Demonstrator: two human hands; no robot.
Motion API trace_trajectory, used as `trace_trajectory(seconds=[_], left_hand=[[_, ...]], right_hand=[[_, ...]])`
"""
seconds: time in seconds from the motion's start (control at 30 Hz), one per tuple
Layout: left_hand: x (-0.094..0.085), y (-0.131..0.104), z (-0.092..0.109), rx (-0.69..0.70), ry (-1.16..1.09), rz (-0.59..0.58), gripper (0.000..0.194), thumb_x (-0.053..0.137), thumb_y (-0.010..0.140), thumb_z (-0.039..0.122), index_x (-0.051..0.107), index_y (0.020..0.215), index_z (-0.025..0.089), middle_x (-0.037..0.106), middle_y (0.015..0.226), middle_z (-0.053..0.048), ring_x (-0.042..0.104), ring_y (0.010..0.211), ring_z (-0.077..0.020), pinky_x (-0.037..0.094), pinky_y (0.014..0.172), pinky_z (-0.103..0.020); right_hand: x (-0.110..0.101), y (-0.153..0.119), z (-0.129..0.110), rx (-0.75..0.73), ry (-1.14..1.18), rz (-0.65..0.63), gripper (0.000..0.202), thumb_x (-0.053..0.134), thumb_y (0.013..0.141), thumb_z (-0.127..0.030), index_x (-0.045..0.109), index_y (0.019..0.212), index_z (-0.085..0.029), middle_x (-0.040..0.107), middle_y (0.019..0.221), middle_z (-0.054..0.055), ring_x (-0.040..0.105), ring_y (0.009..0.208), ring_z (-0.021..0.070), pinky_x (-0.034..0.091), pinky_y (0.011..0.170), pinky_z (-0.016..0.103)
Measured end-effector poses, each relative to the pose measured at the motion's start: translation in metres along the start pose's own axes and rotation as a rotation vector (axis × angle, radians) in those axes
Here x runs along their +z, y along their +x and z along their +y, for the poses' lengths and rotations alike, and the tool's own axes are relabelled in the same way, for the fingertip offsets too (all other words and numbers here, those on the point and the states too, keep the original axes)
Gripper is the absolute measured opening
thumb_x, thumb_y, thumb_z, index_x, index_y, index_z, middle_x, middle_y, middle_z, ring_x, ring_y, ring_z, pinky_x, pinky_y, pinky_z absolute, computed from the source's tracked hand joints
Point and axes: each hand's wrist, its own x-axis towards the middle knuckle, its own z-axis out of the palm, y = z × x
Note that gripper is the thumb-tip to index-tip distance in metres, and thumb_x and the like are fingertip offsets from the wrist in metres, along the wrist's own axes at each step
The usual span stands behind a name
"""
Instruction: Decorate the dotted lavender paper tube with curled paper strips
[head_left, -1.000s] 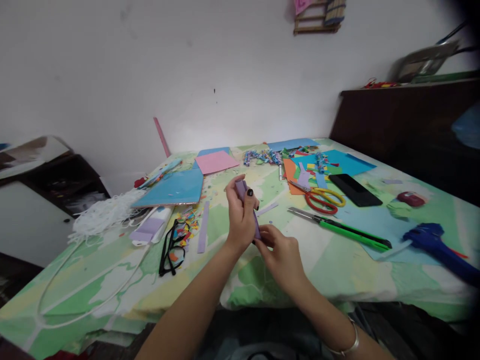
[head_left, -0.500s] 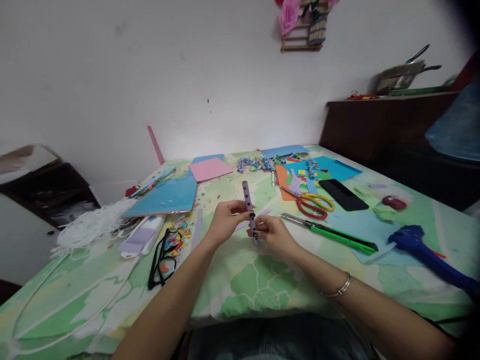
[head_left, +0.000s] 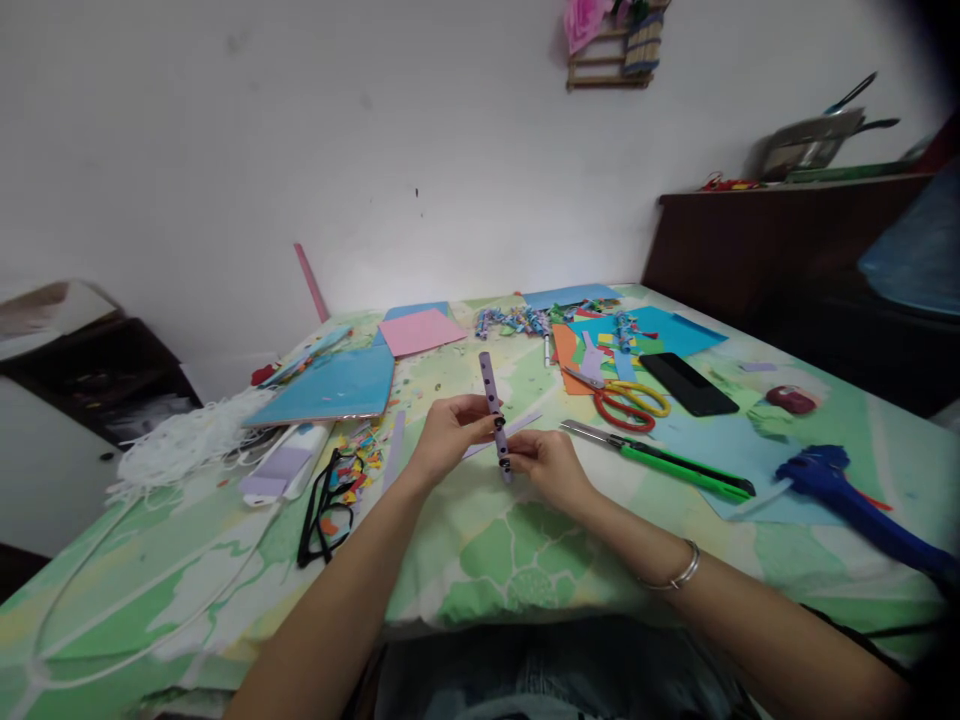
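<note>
A narrow purple paper strip (head_left: 488, 385) with dark dots along it stands nearly upright above the table, its top leaning slightly left. My left hand (head_left: 454, 435) pinches it around the middle, thumb in front. Lower down, the thumb and fingers of my right hand (head_left: 551, 465) close on the strip near its bottom end. Behind my hands a plain purple strip (head_left: 525, 424) lies on the cloth, partly hidden by them. A green box cutter (head_left: 682, 470) with its blade out lies just right of my right hand.
Scissors (head_left: 628, 404), a black phone (head_left: 688, 384) and a blue glue gun (head_left: 862, 510) lie on the right. To the left are black glasses (head_left: 324, 515), paper scraps (head_left: 364, 462), white cord (head_left: 176, 445) and a blue sheet pack (head_left: 330, 388). Pink paper (head_left: 422, 332) lies farther back.
The dotted strip has shifted slightly left and tilts a little more. My right hand has moved a little up along with it, while both hands keep hold. The view has shifted slightly.
</note>
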Motion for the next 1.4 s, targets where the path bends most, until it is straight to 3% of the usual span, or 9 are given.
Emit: trace_trajectory(seconds=[0.27, 0.4, 0.53, 0.57, 0.73, 1.0, 1.13, 1.4], left_hand=[[0.000, -0.003, -0.002, 0.044, 0.245, -0.026, 0.019, 0.075, 0.059, 0.026, 0.069, 0.069, 0.011, 0.068, 0.066, -0.005, 0.062, 0.062, -0.0158, 0.050, 0.058, -0.026], [0.001, -0.003, -0.001, 0.092, 0.327, -0.023, 0.020, 0.075, 0.061, 0.027, 0.068, 0.069, 0.011, 0.069, 0.067, -0.005, 0.062, 0.063, -0.0150, 0.049, 0.061, -0.025], [0.006, -0.005, -0.002, 0.142, 0.353, 0.005, 0.021, 0.075, 0.062, 0.029, 0.068, 0.072, 0.012, 0.070, 0.071, -0.006, 0.063, 0.067, -0.0161, 0.050, 0.064, -0.026], [0.007, -0.006, -0.002, 0.154, 0.358, 0.013, 0.020, 0.075, 0.063, 0.029, 0.068, 0.072, 0.012, 0.070, 0.071, -0.006, 0.064, 0.067, -0.0162, 0.051, 0.065, -0.026], [0.012, -0.007, -0.003, 0.196, 0.408, 0.040, 0.015, 0.073, 0.065, 0.025, 0.067, 0.072, 0.013, 0.068, 0.069, -0.005, 0.062, 0.065, -0.0156, 0.052, 0.060, -0.025], [0.013, -0.009, -0.005, 0.270, 0.495, 0.053, 0.012, 0.071, 0.068, 0.023, 0.067, 0.074, 0.013, 0.066, 0.068, -0.004, 0.060, 0.064, -0.0143, 0.056, 0.057, -0.026], [0.014, -0.009, -0.004, 0.281, 0.521, 0.070, 0.010, 0.070, 0.068, 0.021, 0.065, 0.071, 0.013, 0.066, 0.067, -0.004, 0.061, 0.062, -0.0138, 0.056, 0.057, -0.025], [0.014, -0.009, -0.005, 0.269, 0.468, 0.055, 0.012, 0.072, 0.066, 0.022, 0.063, 0.069, 0.014, 0.065, 0.066, -0.003, 0.060, 0.062, -0.0129, 0.056, 0.056, -0.024]], right_hand=[[-0.001, -0.005, -0.007, -0.102, -0.223, 0.008, 0.018, 0.058, 0.073, -0.008, 0.072, 0.082, -0.016, 0.074, 0.076, 0.004, 0.066, 0.068, 0.0183, 0.049, 0.063, 0.026], [-0.013, 0.002, -0.014, -0.124, -0.242, -0.024, 0.023, 0.057, 0.071, -0.006, 0.073, 0.082, -0.019, 0.074, 0.077, 0.003, 0.068, 0.070, 0.0193, 0.051, 0.067, 0.028], [-0.033, 0.018, -0.043, -0.117, -0.046, 0.270, 0.022, 0.058, 0.074, -0.013, 0.072, 0.092, -0.016, 0.073, 0.090, 0.009, 0.069, 0.083, 0.0222, 0.054, 0.078, 0.035], [-0.036, 0.022, -0.052, -0.140, 0.014, 0.290, 0.023, 0.061, 0.074, -0.017, 0.071, 0.095, -0.016, 0.073, 0.095, 0.010, 0.069, 0.087, 0.0227, 0.055, 0.081, 0.036], [-0.036, 0.042, -0.085, -0.162, 0.254, 0.196, 0.031, 0.074, 0.065, -0.025, 0.071, 0.094, -0.017, 0.073, 0.093, 0.009, 0.069, 0.090, 0.0248, 0.056, 0.082, 0.040], [-0.034, 0.053, -0.082, -0.080, 0.422, 0.175, 0.024, 0.078, 0.058, -0.021, 0.073, 0.081, -0.015, 0.074, 0.076, 0.006, 0.071, 0.077, 0.0244, 0.059, 0.075, 0.039], [-0.031, 0.054, -0.078, -0.226, 0.274, 0.207, 0.031, 0.070, 0.065, -0.015, 0.073, 0.096, -0.020, 0.074, 0.081, 0.004, 0.070, 0.083, 0.0237, 0.059, 0.076, 0.038], [-0.038, 0.050, -0.078, -0.554, -0.219, 0.271, 0.026, 0.058, 0.073, -0.010, 0.075, 0.091, -0.019, 0.074, 0.086, 0.003, 0.071, 0.078, 0.0201, 0.058, 0.068, 0.028]])
